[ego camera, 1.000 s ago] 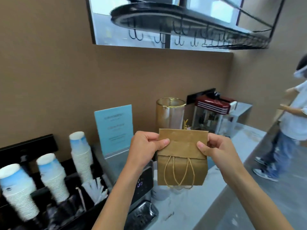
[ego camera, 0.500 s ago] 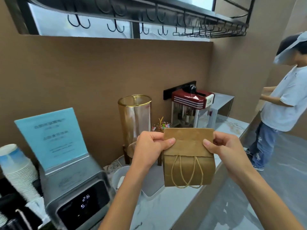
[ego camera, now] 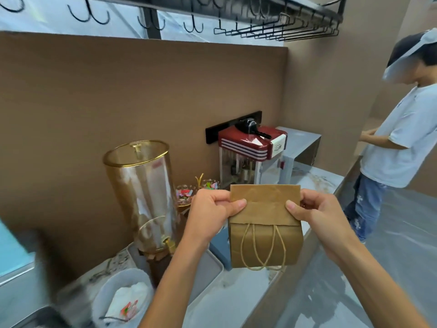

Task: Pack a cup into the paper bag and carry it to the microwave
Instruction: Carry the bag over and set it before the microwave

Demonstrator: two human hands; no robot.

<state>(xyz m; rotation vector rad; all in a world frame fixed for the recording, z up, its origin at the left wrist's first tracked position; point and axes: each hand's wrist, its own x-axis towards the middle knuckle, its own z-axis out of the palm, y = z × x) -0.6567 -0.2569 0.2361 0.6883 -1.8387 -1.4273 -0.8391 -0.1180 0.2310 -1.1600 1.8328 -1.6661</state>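
A brown wall backs a pale marbled counter running to the far right corner. A black hook rack hangs overhead before a bright window. Glossy grey floor lies along the counter's right edge

Bright daylight from high windows, blurred left edge, wide-angle bending, glossy floor glare

Bare counter lies under my hands; at eleven o'clock a dispenser, at twelve a popcorn machine block.
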